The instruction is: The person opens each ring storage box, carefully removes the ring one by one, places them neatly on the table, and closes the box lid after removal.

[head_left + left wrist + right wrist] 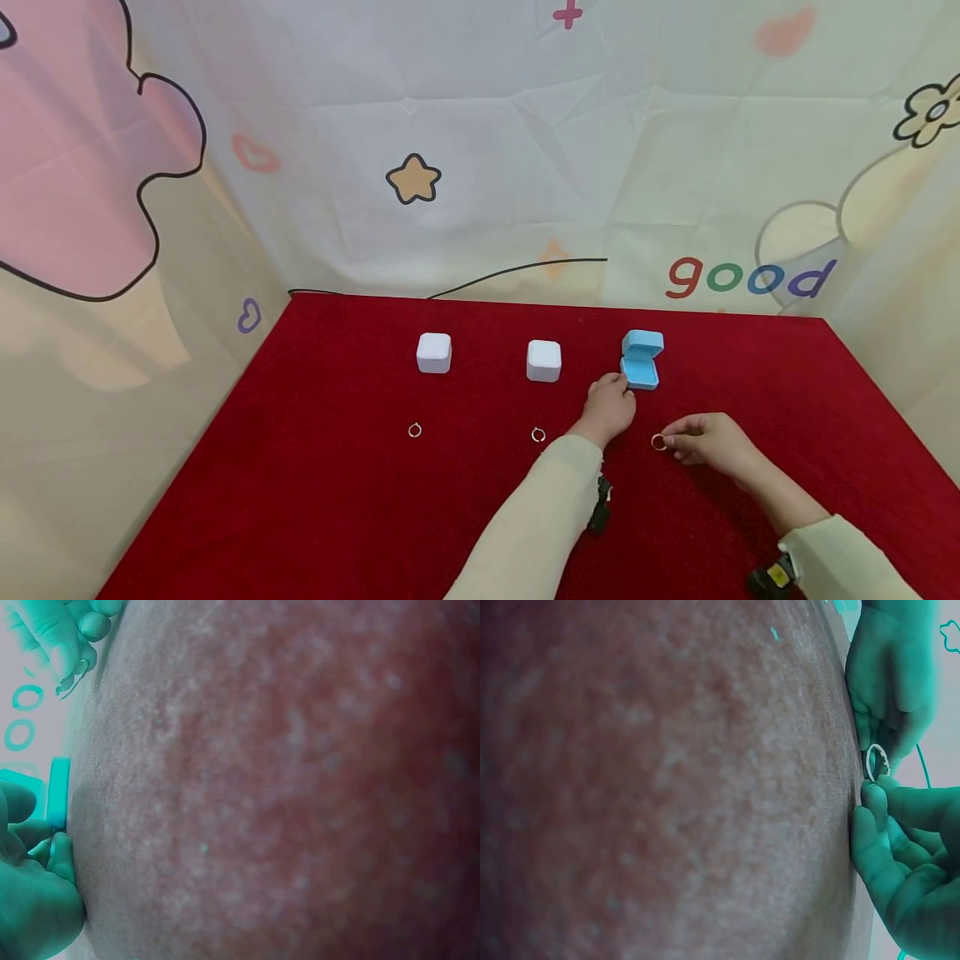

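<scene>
My right hand (714, 442) pinches a gold-coloured ring (658, 442) between thumb and fingertip, just above the red cloth. In the right wrist view the ring (877, 761) stands upright at the fingertips. A light-blue ring box (641, 362) sits at the back right with its lid raised. At the left side of its base my left hand (611, 407) holds it with curled fingers; the left wrist view shows the thumb and fingers against the box (58, 791). The box's inside is too small to make out.
Two closed white ring boxes (434, 353) (543, 361) stand to the left of the blue one. In front of them lie two more rings (415, 430) (537, 435). Red cloth (322, 500) covers the table, and a printed curtain (487, 125) hangs behind it.
</scene>
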`<state>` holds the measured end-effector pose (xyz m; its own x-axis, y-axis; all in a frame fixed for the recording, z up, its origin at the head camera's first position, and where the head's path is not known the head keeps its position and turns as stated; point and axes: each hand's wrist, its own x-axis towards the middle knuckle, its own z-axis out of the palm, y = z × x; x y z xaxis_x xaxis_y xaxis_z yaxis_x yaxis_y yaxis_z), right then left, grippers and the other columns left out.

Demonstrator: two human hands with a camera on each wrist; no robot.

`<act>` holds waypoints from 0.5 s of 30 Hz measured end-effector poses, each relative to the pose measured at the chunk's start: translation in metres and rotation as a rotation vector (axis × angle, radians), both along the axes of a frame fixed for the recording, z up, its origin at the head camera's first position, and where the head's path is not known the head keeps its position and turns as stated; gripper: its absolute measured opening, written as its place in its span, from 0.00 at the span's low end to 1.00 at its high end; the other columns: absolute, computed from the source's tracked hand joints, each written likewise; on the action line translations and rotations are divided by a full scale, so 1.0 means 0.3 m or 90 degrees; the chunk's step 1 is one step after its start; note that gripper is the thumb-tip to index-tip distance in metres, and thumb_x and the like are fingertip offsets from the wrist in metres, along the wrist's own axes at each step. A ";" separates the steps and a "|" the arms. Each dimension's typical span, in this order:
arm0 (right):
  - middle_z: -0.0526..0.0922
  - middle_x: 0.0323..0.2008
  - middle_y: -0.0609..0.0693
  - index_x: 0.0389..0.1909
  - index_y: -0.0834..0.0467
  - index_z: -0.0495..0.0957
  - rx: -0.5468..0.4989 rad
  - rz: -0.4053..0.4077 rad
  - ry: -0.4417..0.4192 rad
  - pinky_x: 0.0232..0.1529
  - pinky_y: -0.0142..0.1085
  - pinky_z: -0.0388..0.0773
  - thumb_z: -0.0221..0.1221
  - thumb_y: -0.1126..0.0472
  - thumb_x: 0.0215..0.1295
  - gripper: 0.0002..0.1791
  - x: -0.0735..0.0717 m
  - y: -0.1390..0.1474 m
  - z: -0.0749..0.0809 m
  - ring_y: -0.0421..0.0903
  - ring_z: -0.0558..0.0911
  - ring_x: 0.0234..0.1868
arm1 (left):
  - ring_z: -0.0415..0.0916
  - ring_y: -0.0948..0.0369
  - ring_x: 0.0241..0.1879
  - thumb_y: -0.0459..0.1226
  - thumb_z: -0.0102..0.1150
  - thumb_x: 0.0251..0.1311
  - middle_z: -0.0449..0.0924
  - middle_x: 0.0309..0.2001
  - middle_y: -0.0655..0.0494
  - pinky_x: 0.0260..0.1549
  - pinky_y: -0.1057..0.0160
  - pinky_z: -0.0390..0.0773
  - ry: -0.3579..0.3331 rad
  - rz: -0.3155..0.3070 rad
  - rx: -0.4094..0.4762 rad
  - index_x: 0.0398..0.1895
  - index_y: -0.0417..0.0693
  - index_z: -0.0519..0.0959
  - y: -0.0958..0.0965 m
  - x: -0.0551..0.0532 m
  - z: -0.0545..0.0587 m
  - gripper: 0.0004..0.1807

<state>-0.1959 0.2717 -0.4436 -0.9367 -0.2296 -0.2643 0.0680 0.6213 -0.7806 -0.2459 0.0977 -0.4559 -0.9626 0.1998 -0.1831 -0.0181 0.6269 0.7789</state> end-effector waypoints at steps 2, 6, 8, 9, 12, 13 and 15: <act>0.90 0.37 0.52 0.47 0.76 0.82 0.003 0.000 -0.001 0.37 0.34 0.87 0.59 0.67 0.72 0.14 -0.001 0.001 0.000 0.38 0.83 0.31 | 0.63 0.57 0.74 0.40 0.44 0.79 0.67 0.75 0.58 0.70 0.66 0.70 -0.003 0.001 0.005 0.76 0.47 0.68 0.000 -0.001 -0.002 0.25; 0.90 0.36 0.52 0.47 0.76 0.82 0.009 0.004 -0.004 0.36 0.33 0.86 0.58 0.67 0.73 0.14 -0.005 0.003 -0.001 0.38 0.82 0.31 | 0.62 0.56 0.75 0.39 0.44 0.79 0.67 0.75 0.57 0.70 0.66 0.70 -0.005 -0.001 0.010 0.76 0.47 0.68 -0.001 -0.001 -0.002 0.25; 0.90 0.35 0.53 0.46 0.77 0.82 0.011 0.006 -0.005 0.36 0.33 0.86 0.58 0.67 0.73 0.14 -0.006 0.005 0.000 0.37 0.82 0.31 | 0.62 0.56 0.75 0.39 0.45 0.79 0.67 0.75 0.57 0.70 0.66 0.69 -0.006 -0.001 0.012 0.76 0.47 0.68 -0.001 -0.001 0.000 0.25; 0.90 0.35 0.53 0.46 0.77 0.82 0.012 0.008 -0.005 0.35 0.32 0.86 0.58 0.67 0.72 0.14 -0.006 0.005 0.000 0.37 0.82 0.31 | 0.62 0.56 0.75 0.39 0.45 0.78 0.67 0.75 0.57 0.70 0.66 0.69 -0.006 -0.001 0.013 0.76 0.47 0.68 -0.001 -0.001 0.001 0.25; 0.90 0.35 0.54 0.46 0.77 0.82 0.018 0.011 -0.003 0.35 0.32 0.85 0.58 0.68 0.72 0.14 -0.007 0.006 -0.001 0.38 0.82 0.31 | 0.62 0.56 0.75 0.39 0.45 0.78 0.67 0.75 0.58 0.70 0.66 0.69 -0.007 0.001 0.015 0.75 0.47 0.68 0.000 0.001 0.003 0.25; 0.90 0.35 0.54 0.46 0.77 0.82 0.021 0.011 -0.002 0.35 0.32 0.85 0.58 0.68 0.72 0.14 -0.007 0.006 -0.001 0.38 0.82 0.31 | 0.62 0.56 0.75 0.39 0.45 0.78 0.67 0.75 0.58 0.70 0.66 0.69 -0.008 0.002 0.017 0.75 0.47 0.68 0.000 0.001 0.003 0.25; 0.90 0.35 0.55 0.46 0.77 0.82 0.026 0.013 0.000 0.35 0.33 0.85 0.59 0.68 0.72 0.13 -0.007 0.007 -0.001 0.38 0.82 0.31 | 0.62 0.56 0.75 0.39 0.45 0.78 0.67 0.75 0.57 0.70 0.66 0.69 -0.008 0.002 0.019 0.75 0.47 0.68 -0.001 0.002 0.003 0.25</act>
